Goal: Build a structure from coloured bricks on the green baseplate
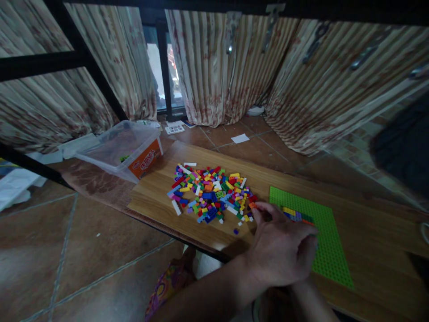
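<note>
My right hand [266, 213] reaches up-left to the edge of a loose pile of small toy building bricks [209, 197], thumb and forefinger pinched on an orange brick [252, 205]. Across it lies my left hand [290, 250], its forearm coming in from the lower left. The left fingers look curled, and what they may hold is hidden. Behind the hands is a green studded baseplate [321, 228]. Near its far left part, a row of joined yellow, purple and orange bricks [293, 213] shows, partly covered by my hand.
A clear plastic tub [122, 147] with an orange label stands beyond the pile at the left, a few green pieces inside. Everything rests on a long wooden board [154, 192]. Striped curtains [208, 67] hang behind; a white paper [240, 138] lies on the tiled floor.
</note>
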{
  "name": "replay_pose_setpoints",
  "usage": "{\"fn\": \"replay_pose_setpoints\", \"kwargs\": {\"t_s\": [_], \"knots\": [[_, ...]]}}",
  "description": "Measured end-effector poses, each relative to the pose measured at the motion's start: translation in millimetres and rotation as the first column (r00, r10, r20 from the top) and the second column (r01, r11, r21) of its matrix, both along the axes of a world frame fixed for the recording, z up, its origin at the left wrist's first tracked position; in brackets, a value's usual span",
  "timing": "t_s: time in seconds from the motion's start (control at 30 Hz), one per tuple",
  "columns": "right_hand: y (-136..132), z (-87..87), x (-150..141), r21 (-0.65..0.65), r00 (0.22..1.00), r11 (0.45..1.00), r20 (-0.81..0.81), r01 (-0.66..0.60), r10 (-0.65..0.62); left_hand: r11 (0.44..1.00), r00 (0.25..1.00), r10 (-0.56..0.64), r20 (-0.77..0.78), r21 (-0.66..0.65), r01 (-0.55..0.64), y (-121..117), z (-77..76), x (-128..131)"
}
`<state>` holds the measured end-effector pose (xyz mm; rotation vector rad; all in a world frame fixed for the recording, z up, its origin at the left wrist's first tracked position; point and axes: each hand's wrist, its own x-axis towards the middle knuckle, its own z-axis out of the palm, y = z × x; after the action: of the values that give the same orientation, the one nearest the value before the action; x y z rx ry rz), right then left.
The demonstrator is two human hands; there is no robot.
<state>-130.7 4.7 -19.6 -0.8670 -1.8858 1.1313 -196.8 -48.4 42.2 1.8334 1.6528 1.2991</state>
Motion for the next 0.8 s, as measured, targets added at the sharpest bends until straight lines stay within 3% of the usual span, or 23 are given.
{"fn": "replay_pose_setpoints", "kwargs": {"t_s": [0.1, 0.23, 0.37, 0.53, 0.8], "knots": [[8.6, -3.3, -0.1, -0.035, 0.996, 0.995, -0.006, 0.092, -0.092, 1.000, 1.000, -0.016, -0.005, 0.007, 0.016, -0.4, -3.3, 6.6], [19.0, -7.0, -3.1, 0.126, 0.950, 0.973, 0.224, 0.193, -0.217, 0.993, 0.992, -0.112, -0.067, 0.039, 0.114, -0.1, -8.0, 22.0], [19.2, -6.1, -0.5, 0.256, 0.963, 0.964, 0.233, 0.076, -0.138, 0.979, 0.976, -0.199, -0.093, 0.032, 0.202, -1.6, -11.0, 33.5], [19.5, -10.7, 2.9, 0.427, 0.952, 0.895, 0.307, -0.130, -0.009, 0.982, 0.981, -0.188, -0.056, 0.022, 0.189, -4.7, -12.0, 35.6], [14.9, -7.7, -8.3, 0.492, 0.917, 0.860, 0.391, -0.134, -0.081, 0.975, 0.975, -0.223, -0.014, -0.003, 0.223, -2.0, -13.0, 32.2]]}}
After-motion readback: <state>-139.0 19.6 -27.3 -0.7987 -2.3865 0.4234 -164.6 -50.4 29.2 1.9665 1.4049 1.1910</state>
